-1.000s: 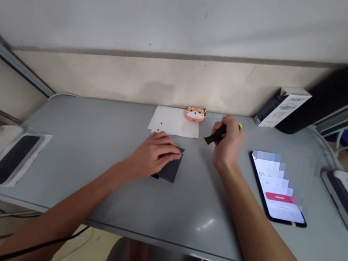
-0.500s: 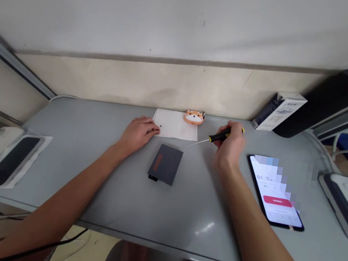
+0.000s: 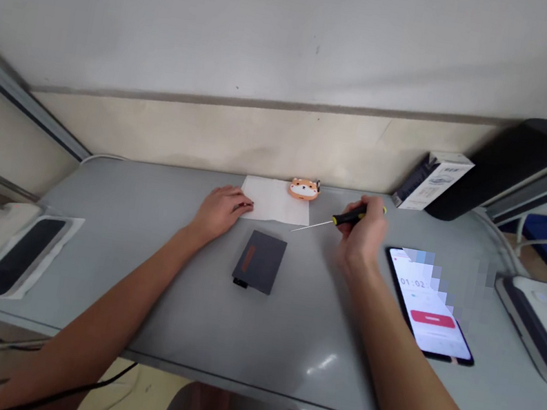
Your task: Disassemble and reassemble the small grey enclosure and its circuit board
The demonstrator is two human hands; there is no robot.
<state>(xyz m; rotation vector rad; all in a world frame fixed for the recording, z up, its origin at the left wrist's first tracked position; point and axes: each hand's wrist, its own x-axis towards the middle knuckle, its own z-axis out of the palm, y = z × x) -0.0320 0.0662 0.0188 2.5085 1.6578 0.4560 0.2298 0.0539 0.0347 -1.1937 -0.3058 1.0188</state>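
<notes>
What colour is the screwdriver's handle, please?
Black with yellow ends, on the screwdriver in the right hand; head view.

Both forearms are bare from elbow to wrist, with no sleeves, and the left hand (image 3: 220,211) and right hand (image 3: 363,237) are ungloved.

This looks like a small electronics repair bench set against a plain wall. A grey tabletop (image 3: 184,302) carries a slim precision screwdriver (image 3: 350,216), a small dark device casing (image 3: 260,261) and a white sheet of paper (image 3: 274,199) holding tiny parts. A smartphone (image 3: 432,308) with a running timer, a power strip (image 3: 542,320) with cables and a small product box (image 3: 432,180) lie around it.
</notes>
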